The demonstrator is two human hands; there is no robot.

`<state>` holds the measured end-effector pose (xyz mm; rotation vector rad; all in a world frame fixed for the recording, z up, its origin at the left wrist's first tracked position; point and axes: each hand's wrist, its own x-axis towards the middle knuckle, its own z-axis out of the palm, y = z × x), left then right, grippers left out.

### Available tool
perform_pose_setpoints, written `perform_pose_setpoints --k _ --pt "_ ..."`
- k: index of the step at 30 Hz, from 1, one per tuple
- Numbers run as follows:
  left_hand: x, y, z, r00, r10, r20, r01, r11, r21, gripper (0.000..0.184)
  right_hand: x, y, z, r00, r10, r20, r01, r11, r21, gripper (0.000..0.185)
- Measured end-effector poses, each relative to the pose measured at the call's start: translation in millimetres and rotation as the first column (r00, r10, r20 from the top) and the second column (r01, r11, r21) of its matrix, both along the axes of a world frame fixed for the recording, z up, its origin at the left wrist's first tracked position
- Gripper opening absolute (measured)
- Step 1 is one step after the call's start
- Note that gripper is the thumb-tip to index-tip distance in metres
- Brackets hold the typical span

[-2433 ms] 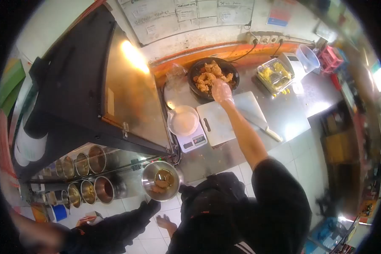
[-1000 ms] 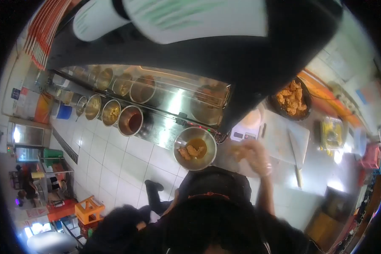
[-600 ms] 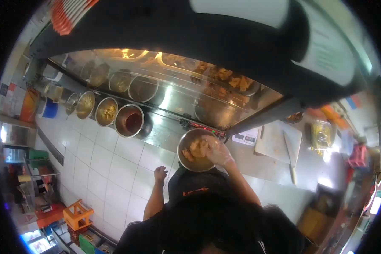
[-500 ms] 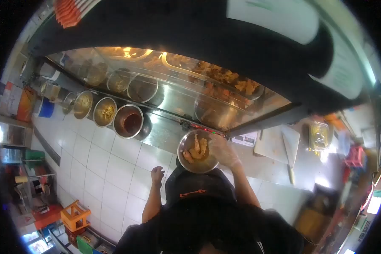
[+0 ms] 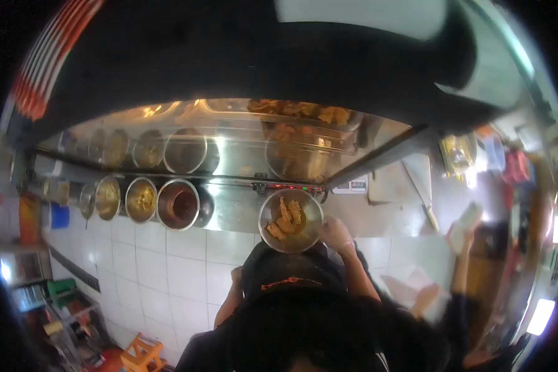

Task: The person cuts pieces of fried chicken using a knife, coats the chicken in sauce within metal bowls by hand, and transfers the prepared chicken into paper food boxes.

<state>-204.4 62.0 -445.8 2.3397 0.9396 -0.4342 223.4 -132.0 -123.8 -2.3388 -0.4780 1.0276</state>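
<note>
A round metal bowl (image 5: 310,239) with several pieces of fried chicken (image 5: 285,220) in it is in front of me, at the counter's edge. My right hand (image 5: 336,235), in a clear plastic glove, grips the bowl's right rim. My left hand (image 5: 236,274) hangs low by my left side, away from the bowl. It is small and partly hidden by my body, so its fingers do not show clearly.
Along the counter at left stand several metal bowls, one with dark red sauce (image 5: 185,206). Behind is a glass display case with fried food (image 5: 335,115). At right lie a cutting board (image 5: 387,180), a knife (image 5: 429,217) and a scale (image 5: 358,184). Another person's gloved hand (image 5: 464,229) is at right.
My right hand has moved from over the bowl's right side down to its rim. My left hand has drawn back towards my body. Another person's hands have come into view at right.
</note>
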Motion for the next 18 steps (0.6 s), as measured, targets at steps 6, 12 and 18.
perform_pose_setpoints --k 6,12,18 --pt "10 41 15 0.956 -0.179 -0.233 0.182 0.983 -0.009 0.025 -14 -45 -27 0.993 -0.113 0.043 0.108 0.989 0.102 0.036" --pt "44 70 8 0.949 0.172 0.263 -0.085 0.946 -0.313 0.019 -23 -88 -25 0.896 -0.373 -0.242 0.434 0.851 0.296 0.033" --pt "60 79 -27 0.869 -0.091 0.487 0.167 0.979 -0.116 0.018 10 -145 16 0.935 -0.350 -0.057 0.354 0.920 0.167 0.032"
